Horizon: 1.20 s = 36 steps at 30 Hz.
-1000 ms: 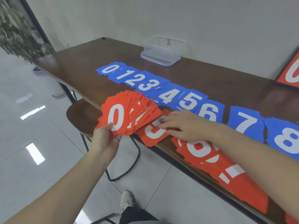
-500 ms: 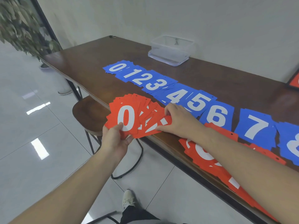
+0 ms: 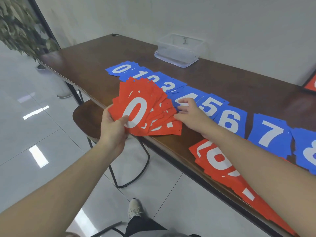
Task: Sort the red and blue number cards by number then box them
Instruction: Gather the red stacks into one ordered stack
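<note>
My left hand [image 3: 113,130] grips a fan of red number cards [image 3: 145,108] with a white 0 on top, held over the table's front edge. My right hand [image 3: 189,112] touches the fan's right edge, thumb and fingers at the outermost card. Blue number cards [image 3: 229,120] lie in a row from 0 to 8 across the brown table [image 3: 239,82]. More red cards [image 3: 217,161] lie spread along the front edge under my right forearm. A clear plastic box [image 3: 179,48] stands at the back by the wall.
A round brown stool [image 3: 85,117] stands under the table edge below the fan. A framed red card [image 3: 311,82] leans at the far right. A plant [image 3: 20,26] fills the upper left. My shoe [image 3: 135,209] shows on the tiled floor.
My right hand lifted a red card from the table pile and brought it to the fan's right side. The fan rose and shifted right, now covering blue cards 1 to 3.
</note>
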{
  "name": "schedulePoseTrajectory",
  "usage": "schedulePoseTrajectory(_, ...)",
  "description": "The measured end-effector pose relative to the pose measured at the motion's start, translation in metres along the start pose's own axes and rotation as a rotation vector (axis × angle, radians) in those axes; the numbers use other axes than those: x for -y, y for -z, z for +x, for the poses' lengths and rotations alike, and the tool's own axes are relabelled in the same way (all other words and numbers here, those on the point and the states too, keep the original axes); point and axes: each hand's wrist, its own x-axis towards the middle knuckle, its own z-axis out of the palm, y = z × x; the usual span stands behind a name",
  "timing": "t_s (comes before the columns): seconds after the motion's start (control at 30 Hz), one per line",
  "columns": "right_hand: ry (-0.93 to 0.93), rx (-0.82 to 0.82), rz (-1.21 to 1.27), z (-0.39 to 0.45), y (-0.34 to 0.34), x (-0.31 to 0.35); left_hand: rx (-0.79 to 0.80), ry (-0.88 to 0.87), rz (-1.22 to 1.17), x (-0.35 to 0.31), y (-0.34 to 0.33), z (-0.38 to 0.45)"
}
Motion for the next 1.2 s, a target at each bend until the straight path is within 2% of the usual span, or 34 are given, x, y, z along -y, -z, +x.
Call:
schedulePoseTrajectory(0.13, -0.128, 0.066, 0.208, 0.016, 0.003, 0.002, 0.088, -0.067, 0.017, -0.008, -0.007, 0.010)
schedulePoseTrajectory(0.2, -0.111, -0.020, 0.306, 0.019, 0.002, 0.006, 0.125, -0.104, 0.034, -0.012, -0.013, 0.016)
schedulePoseTrajectory(0.33, 0.077, -0.227, 0.408, 0.017, 0.006, 0.021, 0.176, -0.200, 0.056, -0.022, -0.022, 0.027)
schedulePoseTrajectory(0.43, 0.172, -0.306, 0.359, 0.014, 0.009, 0.030, 0.195, -0.253, 0.074, -0.024, -0.028, 0.033)
schedulePoseTrajectory(0.7, 0.104, -0.326, 0.457, 0.006, -0.010, 0.021, 0.266, -0.336, 0.227, -0.001, -0.023, 0.034)
schedulePoseTrajectory(0.87, 0.183, -0.271, 0.565, 0.005, -0.002, 0.033, 0.278, -0.411, 0.228, -0.006, -0.029, 0.034)
schedulePoseTrajectory(0.97, 0.133, -0.236, 0.501, 0.001, -0.006, 0.030, 0.279, -0.398, 0.324, 0.002, -0.026, 0.037)
schedulePoseTrajectory(1.07, 0.100, -0.298, 0.498, 0.000, -0.015, 0.030, 0.275, -0.367, 0.376, 0.009, -0.030, 0.037)
schedulePoseTrajectory(1.2, 0.100, -0.431, 0.483, 0.002, -0.018, 0.034, 0.335, -0.452, 0.494, 0.011, -0.036, 0.034)
